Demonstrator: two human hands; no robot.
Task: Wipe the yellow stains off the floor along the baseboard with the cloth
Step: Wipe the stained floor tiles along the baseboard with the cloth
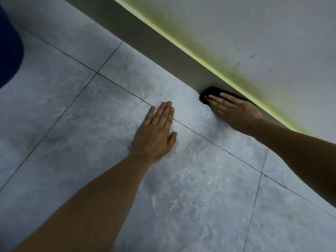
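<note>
1. Down on the floor (76, 124), the right hand (234, 110) lies flat with straight fingers on a dark cloth (206, 94), pressing it down rather than gripping it; whether any finger curls under the fabric cannot be told.
2. That cloth sits on the floor right at its far edge, touching the foot of the grey baseboard (163, 50), and only its front end shows past the fingertips.
3. Meanwhile the left hand (156, 135) is spread open, palm down, on the bare tile, holding nothing, with its fingers together and its thumb out to the side.
4. Its fingers lie across a dark grout line (218, 146) that runs diagonally between the two hands, which are near one another but apart.
5. Both forearms reach in from the near edge of the floor, bare to the frame's border.
6. Along the top of the baseboard runs a yellow-green stain (209, 50) that spreads in a hazy band up the pale wall (263, 33).
7. Pale grey tiles with a mottled, chalky look cover the floor, and no clear yellow mark can be made out on them near the cloth.
8. At the far left edge a dark blue object (9, 46) shows only in part.
</note>
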